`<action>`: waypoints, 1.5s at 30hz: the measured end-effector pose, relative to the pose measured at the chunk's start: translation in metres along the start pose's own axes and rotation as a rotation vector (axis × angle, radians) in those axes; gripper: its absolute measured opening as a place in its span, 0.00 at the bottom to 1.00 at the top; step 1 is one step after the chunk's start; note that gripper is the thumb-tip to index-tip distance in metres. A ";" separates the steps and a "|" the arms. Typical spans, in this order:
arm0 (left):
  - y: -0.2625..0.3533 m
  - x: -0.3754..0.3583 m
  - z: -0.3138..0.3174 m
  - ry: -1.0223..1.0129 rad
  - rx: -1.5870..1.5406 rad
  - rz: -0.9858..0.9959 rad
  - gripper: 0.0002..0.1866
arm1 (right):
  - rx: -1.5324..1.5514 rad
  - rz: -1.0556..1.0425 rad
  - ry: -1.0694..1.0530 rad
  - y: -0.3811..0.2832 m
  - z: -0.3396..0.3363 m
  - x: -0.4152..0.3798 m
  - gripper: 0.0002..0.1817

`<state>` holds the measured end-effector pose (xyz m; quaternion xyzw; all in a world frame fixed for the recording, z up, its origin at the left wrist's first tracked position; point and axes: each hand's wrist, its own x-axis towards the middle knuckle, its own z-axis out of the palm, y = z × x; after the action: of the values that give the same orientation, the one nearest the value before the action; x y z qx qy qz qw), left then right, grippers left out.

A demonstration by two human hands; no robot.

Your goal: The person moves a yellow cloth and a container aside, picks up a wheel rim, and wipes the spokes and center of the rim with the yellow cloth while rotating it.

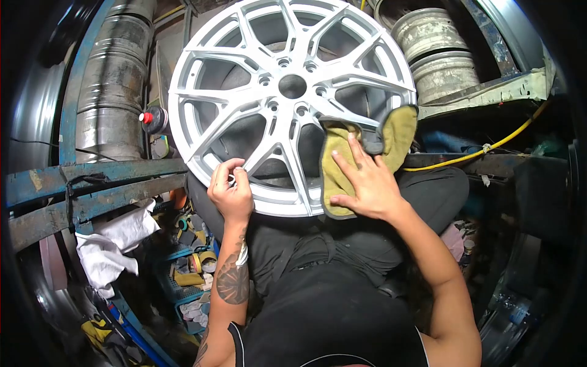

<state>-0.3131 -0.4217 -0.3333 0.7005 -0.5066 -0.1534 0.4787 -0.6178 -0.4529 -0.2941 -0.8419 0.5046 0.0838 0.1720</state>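
Note:
A silver-white multi-spoke alloy wheel rim (278, 142) lies face up in front of me, above my lap. My right hand (369, 183) is spread flat, palm down, on a yellow-green cloth (400, 131) with dark edging. That cloth covers the lower right spokes and outer lip of the rim. My left hand (232, 191) is at the rim's lower left edge, its fingers curled in toward the thumb. Whatever those fingers may hold is too small or hidden to make out. The round centre hole (292, 86) of the wheel shows, with bolt holes around it.
Stacked bare wheels (113, 79) stand at the left, more wheels (437, 55) at the upper right. A blue worn metal frame (122, 177) runs along the left. A white rag (113, 251) hangs there. A yellow hose (489, 148) crosses the right side. A blue crate (177, 275) holds abrasive pieces.

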 end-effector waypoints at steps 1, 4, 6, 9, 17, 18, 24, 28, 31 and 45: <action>-0.001 0.000 0.000 -0.007 -0.002 0.005 0.07 | 0.028 0.024 -0.037 -0.002 -0.004 -0.004 0.54; -0.002 0.001 -0.001 -0.024 0.041 0.053 0.06 | -0.107 0.122 0.224 -0.006 0.021 -0.008 0.48; -0.005 -0.001 -0.001 -0.030 0.062 0.038 0.06 | -0.037 0.210 0.191 -0.041 0.034 -0.014 0.46; -0.003 0.000 -0.001 -0.043 0.042 -0.014 0.07 | 0.038 0.071 0.209 -0.029 0.027 -0.032 0.45; -0.003 0.001 0.001 -0.008 0.045 0.022 0.07 | 0.206 0.274 0.218 -0.022 0.009 0.015 0.30; -0.001 0.001 0.002 -0.008 0.037 0.011 0.07 | 0.265 0.342 0.127 -0.012 0.001 0.031 0.28; -0.001 -0.002 0.001 -0.023 0.033 0.016 0.07 | 0.246 0.321 0.307 -0.003 0.017 0.040 0.29; 0.001 0.000 0.000 -0.025 0.042 0.011 0.07 | 0.398 0.210 0.549 -0.012 0.031 0.007 0.25; -0.001 0.001 0.001 -0.032 0.047 0.008 0.06 | 0.410 0.188 0.573 -0.010 0.029 0.025 0.21; -0.003 -0.001 0.000 -0.018 0.058 0.010 0.06 | 0.239 0.051 0.371 -0.014 -0.009 0.063 0.23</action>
<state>-0.3118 -0.4206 -0.3361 0.7101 -0.5187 -0.1426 0.4544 -0.5760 -0.5022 -0.3026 -0.8036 0.5550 -0.1284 0.1725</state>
